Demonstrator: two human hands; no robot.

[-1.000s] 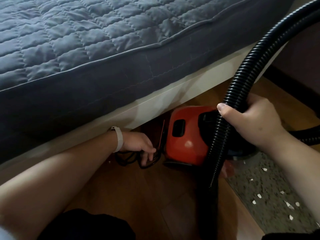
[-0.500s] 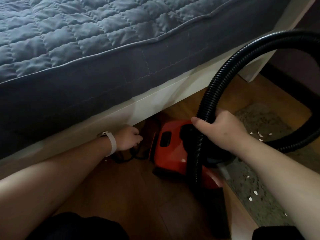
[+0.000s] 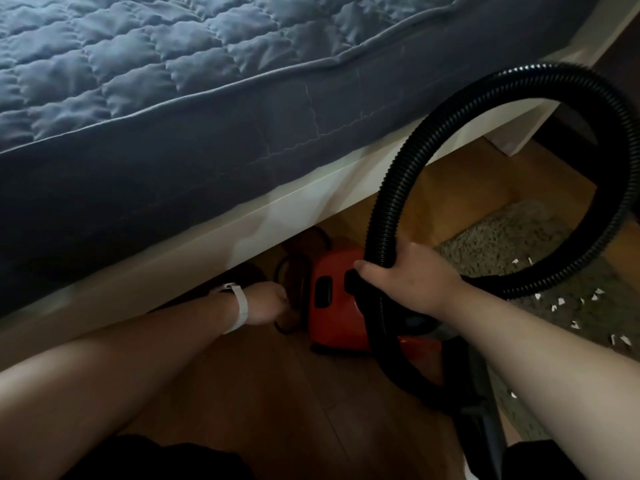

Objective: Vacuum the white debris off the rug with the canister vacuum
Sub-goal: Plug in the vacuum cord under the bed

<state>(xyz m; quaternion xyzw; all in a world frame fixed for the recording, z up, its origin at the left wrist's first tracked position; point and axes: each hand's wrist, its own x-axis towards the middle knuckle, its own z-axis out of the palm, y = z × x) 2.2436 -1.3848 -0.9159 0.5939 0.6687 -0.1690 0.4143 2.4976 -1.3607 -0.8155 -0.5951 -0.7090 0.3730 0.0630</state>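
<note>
- My right hand has its fingers curled round the black hose, just above the red canister vacuum.
- My left hand is at the black cord beside the vacuum; I cannot tell its grip.
- White debris lies on the rug to the right.

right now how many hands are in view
2. The left hand is low beside the red vacuum, by the edge of the bed frame. The right hand grips the black hose above the vacuum.
</note>
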